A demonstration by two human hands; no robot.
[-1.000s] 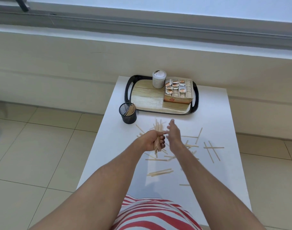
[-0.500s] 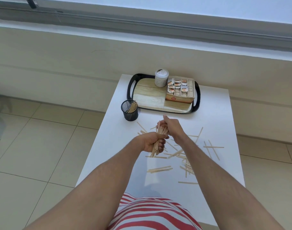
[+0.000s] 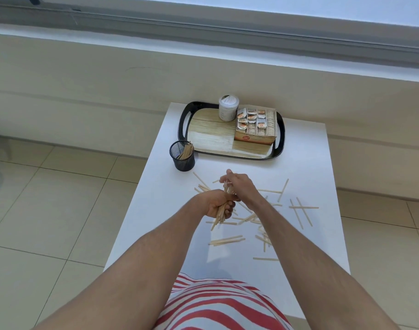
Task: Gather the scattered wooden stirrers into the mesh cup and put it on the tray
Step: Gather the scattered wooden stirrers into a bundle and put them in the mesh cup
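Wooden stirrers (image 3: 296,207) lie scattered over the middle and right of the white worktop (image 3: 156,210), while a bundle (image 3: 220,214) of them sits upright in the left hand (image 3: 217,203), whose fingers are curled round it — held that way, it seems, so the loose sticks stay aligned and can go into the cup in one drop. The right hand (image 3: 240,185) is at the bundle's top end with fingers bent on the sticks, probably squaring them or feeding in another. The mesh cup (image 3: 182,156) stands near the worktop's left edge, just in front of the tray's near-left corner, already part-filled and leaning its sticks to the right. The tray (image 3: 182,120) sits at the far edge; a white jar (image 3: 228,111) and a box of sachets (image 3: 255,127) take its far and right side, leaving bare wood-grain floor at the left and front — room enough for the cup. Stirrers nearest the right edge sit well apart from the hands, and one lies alone toward the near edge.
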